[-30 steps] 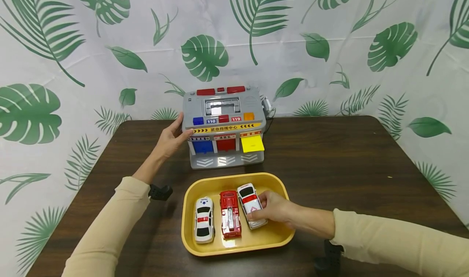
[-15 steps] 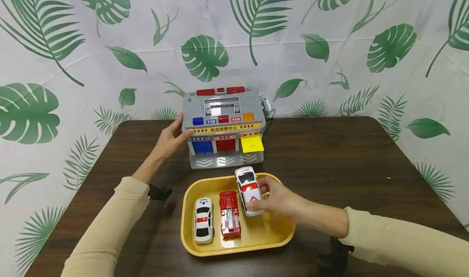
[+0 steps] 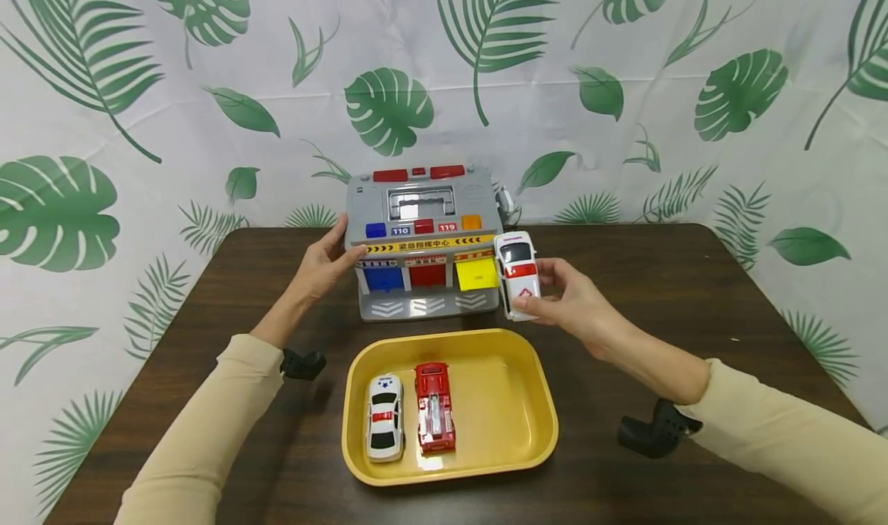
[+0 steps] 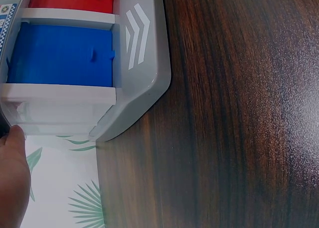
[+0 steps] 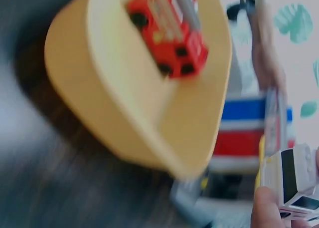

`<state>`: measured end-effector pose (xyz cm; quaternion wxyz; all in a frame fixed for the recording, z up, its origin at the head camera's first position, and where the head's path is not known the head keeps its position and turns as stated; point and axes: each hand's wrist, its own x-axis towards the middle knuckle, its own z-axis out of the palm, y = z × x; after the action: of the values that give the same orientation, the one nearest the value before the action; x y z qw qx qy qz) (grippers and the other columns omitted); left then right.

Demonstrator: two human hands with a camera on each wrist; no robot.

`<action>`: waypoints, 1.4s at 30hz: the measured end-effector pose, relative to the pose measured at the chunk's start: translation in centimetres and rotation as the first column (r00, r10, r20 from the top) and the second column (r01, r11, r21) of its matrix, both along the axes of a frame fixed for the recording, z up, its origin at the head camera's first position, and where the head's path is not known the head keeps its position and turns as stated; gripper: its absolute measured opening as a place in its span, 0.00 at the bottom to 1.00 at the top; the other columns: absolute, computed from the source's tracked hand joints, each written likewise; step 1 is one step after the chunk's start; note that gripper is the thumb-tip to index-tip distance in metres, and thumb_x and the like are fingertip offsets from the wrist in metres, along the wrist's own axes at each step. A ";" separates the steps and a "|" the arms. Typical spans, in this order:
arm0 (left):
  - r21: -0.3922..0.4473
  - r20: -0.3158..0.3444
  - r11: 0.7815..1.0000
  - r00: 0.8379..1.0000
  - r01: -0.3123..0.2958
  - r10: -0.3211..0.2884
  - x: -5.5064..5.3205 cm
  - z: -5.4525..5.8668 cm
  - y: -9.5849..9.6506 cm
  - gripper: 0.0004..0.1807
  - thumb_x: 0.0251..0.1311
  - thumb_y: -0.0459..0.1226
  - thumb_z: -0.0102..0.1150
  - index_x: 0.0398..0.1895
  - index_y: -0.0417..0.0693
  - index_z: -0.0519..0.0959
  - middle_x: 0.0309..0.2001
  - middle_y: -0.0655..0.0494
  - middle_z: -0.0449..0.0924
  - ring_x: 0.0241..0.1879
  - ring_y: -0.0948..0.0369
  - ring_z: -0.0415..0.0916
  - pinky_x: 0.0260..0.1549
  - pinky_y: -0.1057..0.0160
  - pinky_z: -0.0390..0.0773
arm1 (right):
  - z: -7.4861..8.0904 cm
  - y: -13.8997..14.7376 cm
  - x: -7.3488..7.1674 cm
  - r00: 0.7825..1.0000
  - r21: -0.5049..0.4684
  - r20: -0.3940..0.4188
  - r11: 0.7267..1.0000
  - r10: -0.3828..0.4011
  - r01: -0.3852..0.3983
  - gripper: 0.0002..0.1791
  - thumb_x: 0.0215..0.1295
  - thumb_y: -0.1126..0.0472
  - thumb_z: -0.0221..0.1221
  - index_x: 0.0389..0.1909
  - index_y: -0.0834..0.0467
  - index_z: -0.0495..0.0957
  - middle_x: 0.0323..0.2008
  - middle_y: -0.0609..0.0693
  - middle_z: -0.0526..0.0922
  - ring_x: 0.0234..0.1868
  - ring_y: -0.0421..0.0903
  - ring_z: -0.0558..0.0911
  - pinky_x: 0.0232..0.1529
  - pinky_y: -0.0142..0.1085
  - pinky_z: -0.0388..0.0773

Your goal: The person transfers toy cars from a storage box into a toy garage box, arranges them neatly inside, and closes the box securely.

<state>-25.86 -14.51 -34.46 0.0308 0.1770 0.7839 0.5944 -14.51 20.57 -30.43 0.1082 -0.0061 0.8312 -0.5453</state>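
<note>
My right hand grips a white toy ambulance with a red roof band, off the table at the right end of the grey toy rescue station. In the right wrist view, the ambulance sits between thumb and fingers. The station has a blue door, a red door and a yellow door, which is swung up. My left hand holds the station's left end, thumb on the front edge, fingers along the side. In the left wrist view, only part of this hand shows.
A yellow tray stands in front of the station. In it lie a white police car and a red fire truck. Behind the dark wooden table hangs a leaf-patterned cloth.
My right hand has lifted the ambulance out of the tray and carried it forward and right, beside the yellow door. My left hand stays on the station.
</note>
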 end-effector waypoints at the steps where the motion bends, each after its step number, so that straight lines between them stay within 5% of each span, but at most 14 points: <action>1: -0.001 0.000 1.000 1.000 0.001 -0.001 0.0 0.0 0.0 0.40 0.66 0.33 0.51 0.73 0.39 0.39 0.75 0.47 0.37 0.71 0.50 0.51 0.63 0.54 0.60 | -0.2 0.5 -0.3 1.000 0.008 -0.003 1.000 -0.015 0.015 0.40 0.58 0.56 0.66 0.66 0.63 0.57 0.55 0.62 0.69 0.47 0.52 0.76 0.49 0.43 0.80; 7: -0.005 -0.014 1.000 1.000 0.002 -0.003 0.1 -0.1 0.0 0.40 0.66 0.32 0.51 0.73 0.37 0.39 0.74 0.45 0.40 0.69 0.48 0.54 0.62 0.53 0.62 | -1.8 3.0 -1.5 0.998 0.040 0.047 0.998 -0.044 0.042 0.40 0.59 0.56 0.65 0.67 0.65 0.56 0.55 0.64 0.68 0.43 0.48 0.76 0.46 0.37 0.81; 16: -0.009 0.001 1.000 1.000 -0.007 0.007 0.1 0.0 0.1 0.41 0.66 0.34 0.52 0.73 0.39 0.39 0.74 0.46 0.42 0.69 0.48 0.56 0.62 0.52 0.63 | -4.1 3.8 -3.1 0.990 0.080 0.138 0.996 0.025 -0.036 0.42 0.58 0.57 0.65 0.68 0.67 0.56 0.56 0.66 0.67 0.46 0.52 0.76 0.49 0.44 0.80; 30: -0.010 0.006 1.000 1.000 -0.022 0.022 0.0 -0.1 0.1 0.41 0.66 0.34 0.52 0.73 0.39 0.40 0.74 0.46 0.42 0.68 0.48 0.56 0.63 0.53 0.62 | -5.7 2.7 -5.4 0.966 0.116 0.205 0.976 0.155 -0.182 0.41 0.57 0.56 0.66 0.67 0.68 0.58 0.58 0.66 0.67 0.45 0.50 0.77 0.47 0.43 0.81; 42: -0.005 0.009 1.000 1.000 -0.018 0.018 -0.1 -0.2 0.1 0.41 0.65 0.34 0.53 0.74 0.42 0.40 0.74 0.47 0.42 0.69 0.48 0.56 0.62 0.53 0.63 | -6.8 1.0 -6.8 0.956 0.113 0.236 0.972 0.174 -0.204 0.41 0.56 0.55 0.66 0.67 0.65 0.60 0.59 0.64 0.69 0.45 0.50 0.77 0.46 0.40 0.82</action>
<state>-25.97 -14.44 -34.66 0.0296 0.1671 0.7868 0.5934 -21.34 21.57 -37.20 0.2532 -0.0166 0.8444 -0.4718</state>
